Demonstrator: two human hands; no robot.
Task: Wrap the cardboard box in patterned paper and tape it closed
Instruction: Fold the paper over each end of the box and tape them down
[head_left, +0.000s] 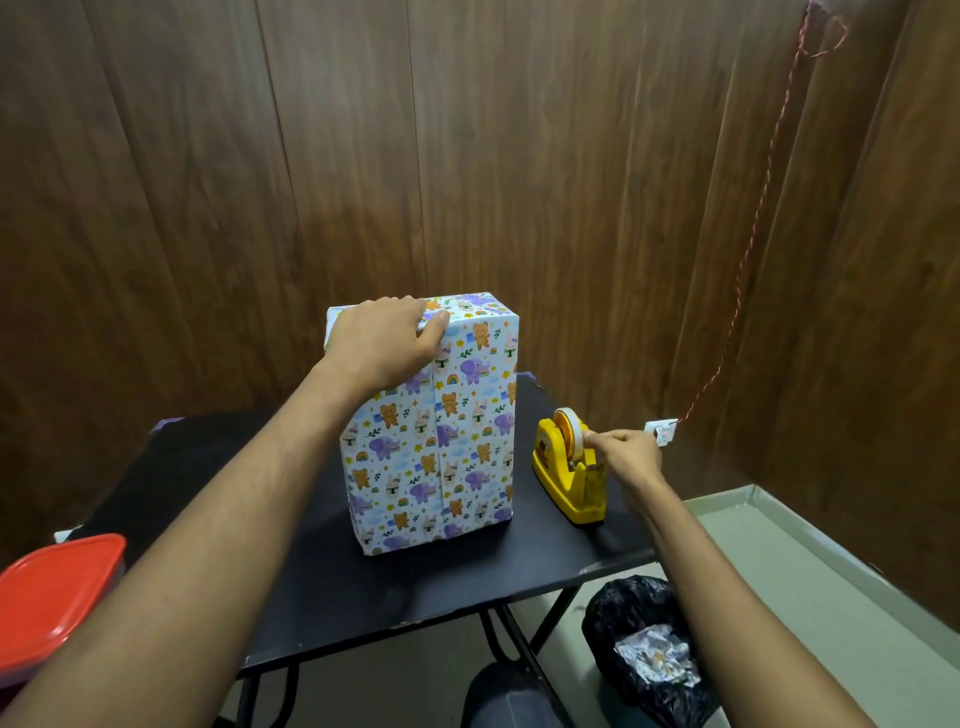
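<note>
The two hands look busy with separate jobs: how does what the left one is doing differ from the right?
The left hand lies on top of the wrapped box, thumb over its front edge, steadying it; the right hand pinches at the tape on the yellow dispenser. The left sits high on the upright box; the right is low, near the table. The left's fingers are spread flat; the right's are drawn together. Both reach forward, bare-armed.

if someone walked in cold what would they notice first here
Most likely the wrapped box, standing upright in the middle of the black table in bright animal-print paper, with the left hand resting on its top. Next, the yellow tape dispenser just right of the box, where the right hand pinches at the tape roll. A red lid glows at the lower left edge.
</note>
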